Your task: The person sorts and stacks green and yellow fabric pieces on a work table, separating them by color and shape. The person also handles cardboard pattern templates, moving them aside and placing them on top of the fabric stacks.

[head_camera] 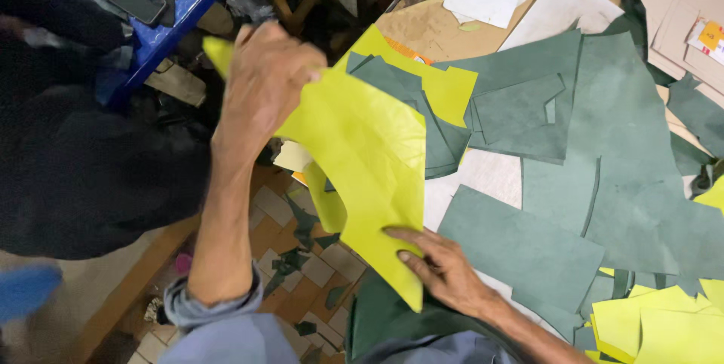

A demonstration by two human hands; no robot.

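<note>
Head view: left hand (264, 89) grips the top of a yellow sheet (369, 160), lifting it off the table edge; right hand (445, 270) lies open, pressing its lower end. Green pieces (603, 168) lie cut; the yellow stack (656, 326) waits beside them.

My left hand (268, 85) covers the top of the yellow sheet (362, 160). The yellow stack (656, 326) at four o'clock is cut by the edge; the blue shape (26, 288) at eight o'clock is blurred
</note>
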